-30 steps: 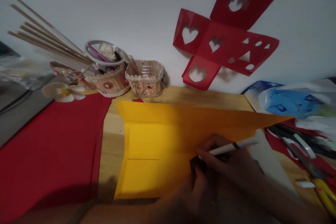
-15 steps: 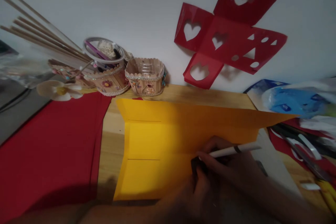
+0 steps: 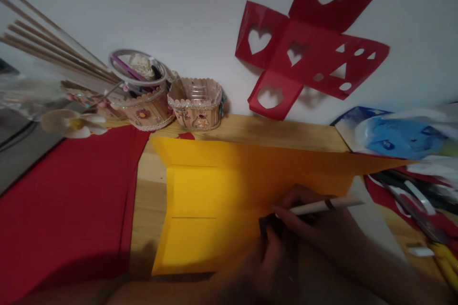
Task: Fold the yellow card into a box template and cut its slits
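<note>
A folded yellow sheet of card (image 3: 193,193) lies on the wooden table, with two short dark lines at its left side. On its lower right part, my left hand (image 3: 270,257) presses a small dark flat piece (image 3: 265,225) with the thumb; most of this hand is in shadow. My right hand (image 3: 322,224) pinches a white pen (image 3: 315,207) with a dark band. The pen leans to the right, its lower end beside the dark piece. Shadow hides whether the tip touches the card.
Red card (image 3: 78,200) lies at the left. Decorated wooden-stick baskets (image 3: 195,107) stand by the wall, one filled with craft items. A red cut-out net (image 3: 275,52) hangs on the wall. Scissors (image 3: 422,219) and a blue packet (image 3: 400,136) lie at the right.
The pen and my right hand have shifted slightly right over the card. My left hand stays on the dark piece. The whole view has moved a little.
</note>
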`<state>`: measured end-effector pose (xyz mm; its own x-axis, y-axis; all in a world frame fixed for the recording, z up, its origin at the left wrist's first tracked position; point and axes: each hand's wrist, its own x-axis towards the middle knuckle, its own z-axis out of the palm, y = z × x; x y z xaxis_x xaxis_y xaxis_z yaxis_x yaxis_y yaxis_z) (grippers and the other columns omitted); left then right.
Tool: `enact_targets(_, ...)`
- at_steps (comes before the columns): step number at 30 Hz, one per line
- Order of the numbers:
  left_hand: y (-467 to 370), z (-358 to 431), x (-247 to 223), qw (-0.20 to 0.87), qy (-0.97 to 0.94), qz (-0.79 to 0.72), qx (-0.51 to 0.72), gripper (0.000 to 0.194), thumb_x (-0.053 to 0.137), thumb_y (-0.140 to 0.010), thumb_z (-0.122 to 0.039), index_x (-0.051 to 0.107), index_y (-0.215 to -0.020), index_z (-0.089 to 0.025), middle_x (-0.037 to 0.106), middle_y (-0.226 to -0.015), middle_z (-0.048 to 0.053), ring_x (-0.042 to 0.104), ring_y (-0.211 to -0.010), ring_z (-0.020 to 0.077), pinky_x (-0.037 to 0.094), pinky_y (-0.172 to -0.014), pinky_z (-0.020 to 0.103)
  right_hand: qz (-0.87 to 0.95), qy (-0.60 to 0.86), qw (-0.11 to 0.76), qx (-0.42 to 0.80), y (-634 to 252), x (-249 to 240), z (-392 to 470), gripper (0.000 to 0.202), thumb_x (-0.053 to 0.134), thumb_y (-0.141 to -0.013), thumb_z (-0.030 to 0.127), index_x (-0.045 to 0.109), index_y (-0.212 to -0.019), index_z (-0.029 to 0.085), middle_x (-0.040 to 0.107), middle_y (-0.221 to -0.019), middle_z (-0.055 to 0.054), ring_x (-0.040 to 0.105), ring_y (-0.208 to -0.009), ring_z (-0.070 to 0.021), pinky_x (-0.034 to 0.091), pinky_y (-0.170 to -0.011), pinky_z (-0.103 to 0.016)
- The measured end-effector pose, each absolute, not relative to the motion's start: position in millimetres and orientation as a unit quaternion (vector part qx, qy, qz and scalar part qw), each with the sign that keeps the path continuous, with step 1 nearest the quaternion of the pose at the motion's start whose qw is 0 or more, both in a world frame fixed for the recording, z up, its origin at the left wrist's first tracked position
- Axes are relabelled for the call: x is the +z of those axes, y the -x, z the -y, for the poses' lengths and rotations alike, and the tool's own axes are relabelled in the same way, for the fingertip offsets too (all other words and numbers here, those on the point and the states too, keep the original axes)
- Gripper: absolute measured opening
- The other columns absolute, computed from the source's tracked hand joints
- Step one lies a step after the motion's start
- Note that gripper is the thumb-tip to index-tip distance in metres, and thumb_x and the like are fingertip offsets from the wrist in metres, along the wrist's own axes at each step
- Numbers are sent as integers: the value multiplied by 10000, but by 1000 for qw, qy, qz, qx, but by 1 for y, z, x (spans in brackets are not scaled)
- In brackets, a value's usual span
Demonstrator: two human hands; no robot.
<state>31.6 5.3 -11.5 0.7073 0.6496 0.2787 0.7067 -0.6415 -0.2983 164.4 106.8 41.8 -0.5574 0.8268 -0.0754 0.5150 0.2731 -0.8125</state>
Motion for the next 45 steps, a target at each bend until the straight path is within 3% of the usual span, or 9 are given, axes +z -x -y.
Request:
enact_targets(5, -29, -8, -12, 291, 872, 371, -130, 319, 472, -930, -256, 632, -1137, -73, 633, -1201, 127, 630, -956, 182, 487, -776, 239, 772, 458, 181, 403, -175, 42, -107, 170, 564, -774, 309, 571, -622, 234, 596, -565, 35, 566, -518, -121, 449, -469, -221)
enact_targets(12, -28, -7, -10, 284, 875, 370, -131, 342, 494, -923, -309, 635, -1124, -70, 615, -1225, 146, 624, -970, 181, 476, -754, 222, 766, 502, 175, 361, -201, 38, -107, 212, 571, -779, 380, 567, -618, 242, 584, -556, 29, 556, -507, -138, 443, -461, -248)
enact_targets(21, -29, -8, -6, 264, 876, 373, -152, 284, 493, -908, -259, 656, -1073, -95, 657, -1171, 90, 632, -940, 167, 487, -721, 213, 764, 522, 211, 314, -224, 42, -113, 198, 589, -747, 357, 576, -587, 242, 571, -515, 18, 523, -452, -132, 385, -387, -226)
enact_targets(26, -33, -4, -7, 254, 874, 393, -131, 303, 483, -912, -261, 641, -1106, -90, 634, -1207, 99, 624, -965, 189, 494, -738, 241, 772, 522, 228, 283, -240, 42, -110, 264, 600, -791, 449, 597, -616, 252, 557, -546, 13, 506, -482, -137, 379, -424, -246)
enact_targets(33, -31, -5, -3, 257, 882, 375, -124, 312, 487, -915, -270, 635, -1107, -73, 637, -1201, 108, 624, -967, 187, 495, -756, 242, 741, 545, 263, 291, -249, 46, -109, 225, 629, -806, 346, 589, -601, 262, 566, -565, 20, 513, -536, -130, 376, -478, -243)
enact_targets(38, -31, -5, -1, 242, 873, 401, -139, 291, 466, -912, -210, 637, -1111, -83, 648, -1187, 90, 619, -977, 178, 498, -758, 230, 777, 509, 273, 251, -260, 43, -119, 264, 628, -755, 414, 559, -553, 258, 550, -506, 24, 489, -421, -134, 364, -371, -235)
enact_targets(45, -31, -3, 5, 220, 882, 398, -121, 271, 452, -923, -171, 636, -1103, -88, 632, -1214, 79, 618, -1007, 185, 508, -803, 255, 794, 498, 284, 202, -267, 43, -122, 271, 619, -767, 424, 558, -577, 241, 517, -472, 36, 450, -383, -112, 338, -359, -221)
